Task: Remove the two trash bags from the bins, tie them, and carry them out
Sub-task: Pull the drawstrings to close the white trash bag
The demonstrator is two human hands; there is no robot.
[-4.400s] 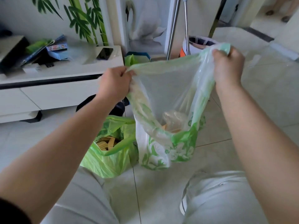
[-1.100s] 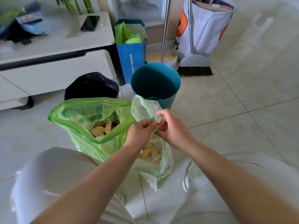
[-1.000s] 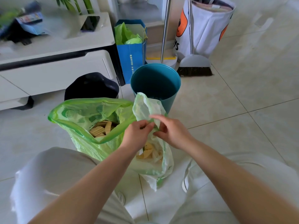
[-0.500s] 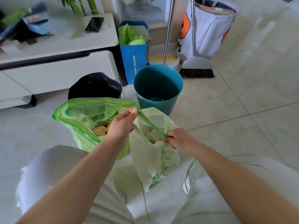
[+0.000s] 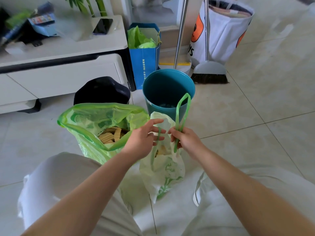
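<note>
Two trash bags sit on the floor (image 5: 247, 116) between my knees. The green bag (image 5: 95, 123) gapes open at my left, and the pale bag (image 5: 163, 172) is just beside it, with the teal bin (image 5: 167, 89) behind. My right hand (image 5: 185, 142) has its fingers curled round the pale bag's green drawstring loop (image 5: 183, 113), which stands up against the bin. My left hand (image 5: 143, 140) is spread, fingers nearly straight. A second strand (image 5: 156, 147) seems to hang across them, though I cannot tell whether they grip it.
</note>
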